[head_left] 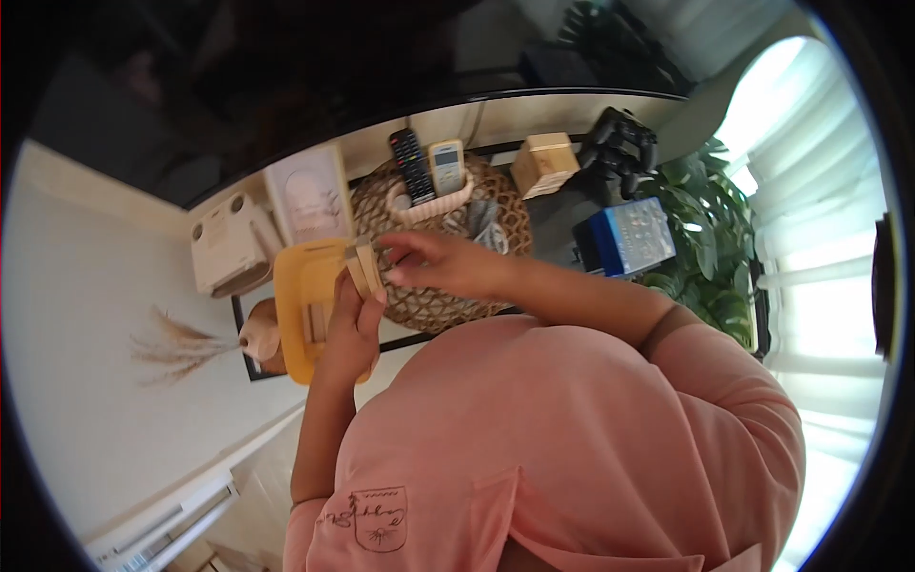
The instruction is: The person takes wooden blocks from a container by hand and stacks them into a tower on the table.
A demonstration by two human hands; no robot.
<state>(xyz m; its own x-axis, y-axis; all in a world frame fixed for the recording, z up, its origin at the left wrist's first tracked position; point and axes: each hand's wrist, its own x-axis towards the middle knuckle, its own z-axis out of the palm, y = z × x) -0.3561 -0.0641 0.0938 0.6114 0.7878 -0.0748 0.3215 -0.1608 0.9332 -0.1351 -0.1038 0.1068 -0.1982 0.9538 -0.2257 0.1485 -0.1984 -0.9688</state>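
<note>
My left hand (355,319) held the small wood blocks (363,271) at the yellow tub's (290,319) edge, and they looked light, hard and best pinched by their long sides, but I couldn't tell if my right hand (443,265), close by, gripped anything.

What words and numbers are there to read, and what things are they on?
None reads clearly:
Pink shirt: curly print, too unclear to read.
Picture card: writing too small.
Black remote: button marks too small.
White remote: markings too blurred.
Blue box: any print too blurred.
</note>
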